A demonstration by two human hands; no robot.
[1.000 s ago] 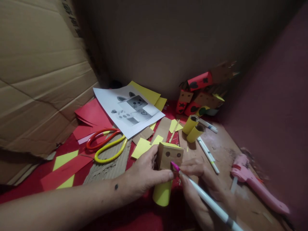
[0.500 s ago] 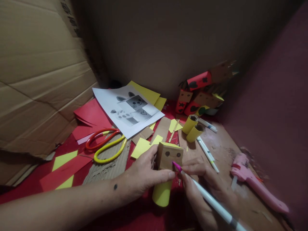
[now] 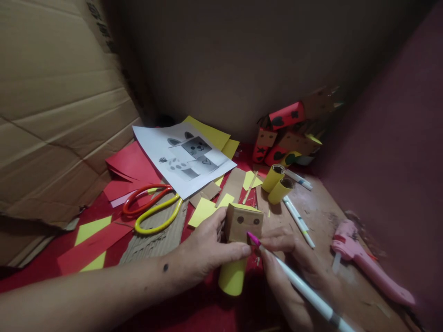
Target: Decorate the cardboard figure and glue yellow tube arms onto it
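A small figure (image 3: 232, 276) has a brown cardboard box head (image 3: 244, 226) with two dark round eyes and a yellow tube body below. My left hand (image 3: 211, 246) grips it from the left, thumb across the front where head and tube meet. Between the fingers and thumb of my right hand (image 3: 287, 263) is a white marker (image 3: 304, 288) with a magenta tip. That tip is at the lower middle of the cardboard face, below the eyes. Whether it touches the surface is hard to tell.
Scissors (image 3: 157, 216) with red and yellow handles lie left, near a printed sheet (image 3: 176, 152) and paper scraps. Two yellow tubes (image 3: 280, 190), more markers (image 3: 299, 221) and a pink glue gun (image 3: 367, 267) are right. Several red-bodied figures (image 3: 282, 117) stand behind.
The marker tip and my right hand have shifted very slightly left. The figure in my left hand has moved a tiny bit; both grips stay the same.
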